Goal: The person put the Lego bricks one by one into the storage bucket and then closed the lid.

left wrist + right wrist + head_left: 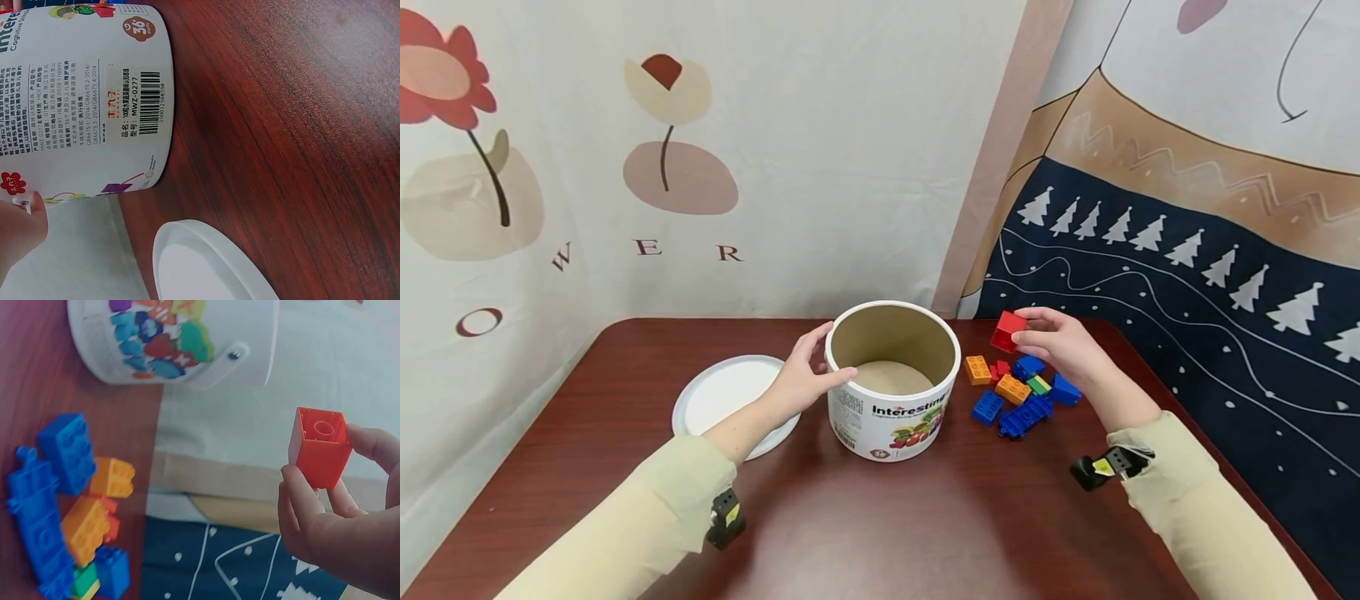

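A white round bucket [891, 429] with a printed fruit label stands upright on the table, its top uncovered and its inner floor bare. My left hand [797, 383] holds the bucket's left side at the rim, thumb toward the front and fingers farther back. In the left wrist view only a small part of that hand [22, 231] shows beside the bucket wall. Raised above a pile of toy bricks, my right hand [1060, 343] pinches a red toy brick [320, 456] between thumb and fingers. The brick's hollow underside faces the right wrist camera.
Right of the bucket lie loose bricks: orange ones [1012, 389], blue ones [987, 407], a green one [1038, 385], small red pieces [999, 371] and a long blue piece [1026, 417]. A white lid [722, 404] lies on the brown table [865, 533] at left. Printed cloths hang behind.
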`<state>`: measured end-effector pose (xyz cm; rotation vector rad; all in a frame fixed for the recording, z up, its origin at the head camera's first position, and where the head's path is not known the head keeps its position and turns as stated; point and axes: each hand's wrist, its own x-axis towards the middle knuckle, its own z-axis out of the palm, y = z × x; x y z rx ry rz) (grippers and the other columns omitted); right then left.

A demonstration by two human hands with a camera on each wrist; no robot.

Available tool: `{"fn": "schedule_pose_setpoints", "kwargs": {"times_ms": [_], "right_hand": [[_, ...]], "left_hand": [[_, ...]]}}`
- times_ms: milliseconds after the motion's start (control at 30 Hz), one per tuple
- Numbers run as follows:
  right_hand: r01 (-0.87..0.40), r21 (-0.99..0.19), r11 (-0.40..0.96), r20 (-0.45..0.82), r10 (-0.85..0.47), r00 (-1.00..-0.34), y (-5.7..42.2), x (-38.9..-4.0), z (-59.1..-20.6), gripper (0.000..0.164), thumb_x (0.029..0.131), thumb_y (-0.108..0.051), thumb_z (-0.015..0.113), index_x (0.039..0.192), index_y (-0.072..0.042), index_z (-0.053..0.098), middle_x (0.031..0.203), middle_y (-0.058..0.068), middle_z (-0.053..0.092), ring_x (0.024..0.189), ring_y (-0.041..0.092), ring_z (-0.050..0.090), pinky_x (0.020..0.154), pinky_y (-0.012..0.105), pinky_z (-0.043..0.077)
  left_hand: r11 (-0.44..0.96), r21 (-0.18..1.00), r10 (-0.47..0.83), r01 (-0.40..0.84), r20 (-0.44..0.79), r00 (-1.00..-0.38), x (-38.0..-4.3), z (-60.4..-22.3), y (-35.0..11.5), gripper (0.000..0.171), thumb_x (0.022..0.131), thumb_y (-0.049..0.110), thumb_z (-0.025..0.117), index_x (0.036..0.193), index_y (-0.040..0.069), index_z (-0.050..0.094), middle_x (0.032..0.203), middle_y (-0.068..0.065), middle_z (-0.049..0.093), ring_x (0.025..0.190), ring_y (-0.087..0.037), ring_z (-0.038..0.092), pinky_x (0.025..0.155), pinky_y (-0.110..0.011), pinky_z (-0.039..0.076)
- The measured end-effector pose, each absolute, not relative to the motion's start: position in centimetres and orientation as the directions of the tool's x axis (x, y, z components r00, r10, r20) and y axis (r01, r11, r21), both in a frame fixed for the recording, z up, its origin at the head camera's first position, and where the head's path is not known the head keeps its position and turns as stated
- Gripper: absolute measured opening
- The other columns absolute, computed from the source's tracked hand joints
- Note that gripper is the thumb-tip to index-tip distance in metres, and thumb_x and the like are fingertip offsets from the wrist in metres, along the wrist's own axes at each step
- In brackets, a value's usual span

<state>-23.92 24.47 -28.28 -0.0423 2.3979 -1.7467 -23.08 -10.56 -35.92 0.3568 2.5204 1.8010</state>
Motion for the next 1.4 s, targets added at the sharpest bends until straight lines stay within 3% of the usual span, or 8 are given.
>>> {"fn": "schedule_pose_setpoints", "kwargs": {"times_ms": [400, 700, 1033, 1400], "right_hand": [[0.050, -0.958, 0.282, -0.115, -0.218, -0.969, 20.0, -24.8, -27.3, 0.050, 0.092, -0.009, 0.056, 0.137, 0.002, 0.037, 0.127, 0.016, 0.044, 0.101, 0.012, 0.057, 0.089, 0.019, 0.051], [0.055, -0.954, 0.294, -0.138, -0.270, -0.953, 17.1, -25.2, -27.7, 0.048, 0.091, -0.005, 0.055, 0.135, 0.001, 0.039, 0.134, 0.022, 0.042, 0.119, 0.033, 0.049, 0.107, 0.044, 0.039], [0.060, -0.942, 0.330, -0.165, -0.299, -0.940, 15.3, -25.4, -28.6, 0.046, 0.088, -0.004, 0.058, 0.133, -0.001, 0.045, 0.128, 0.019, 0.048, 0.114, 0.029, 0.050, 0.105, 0.045, 0.041], [0.061, -0.942, 0.331, -0.164, -0.295, -0.941, 15.2, -25.6, -28.7, 0.047, 0.090, -0.004, 0.058, 0.134, 0.001, 0.043, 0.132, 0.024, 0.044, 0.110, 0.025, 0.054, 0.103, 0.043, 0.042]], "left_hand": [[0.298, 0.939, 0.200, 0.175, 0.118, -0.973, -22.9, -36.2, -10.8, 0.080, 0.083, 0.015, 0.069, 0.147, 0.004, 0.023, 0.148, -0.019, 0.024, 0.135, -0.033, 0.032, 0.110, -0.047, 0.034], [0.293, 0.941, 0.204, 0.171, 0.114, -0.972, -22.8, -36.1, -10.7, 0.080, 0.084, 0.015, 0.069, 0.147, 0.004, 0.022, 0.148, -0.019, 0.023, 0.136, -0.033, 0.031, 0.111, -0.047, 0.033], [0.298, 0.937, 0.211, 0.180, 0.119, -0.970, -23.0, -36.0, -10.3, 0.081, 0.082, 0.016, 0.070, 0.147, 0.005, 0.023, 0.148, -0.018, 0.023, 0.135, -0.032, 0.032, 0.110, -0.047, 0.035], [0.303, 0.937, 0.201, 0.176, 0.118, -0.973, -22.9, -36.0, -10.6, 0.080, 0.083, 0.015, 0.070, 0.147, 0.005, 0.023, 0.148, -0.018, 0.023, 0.136, -0.032, 0.031, 0.111, -0.047, 0.033]]}}
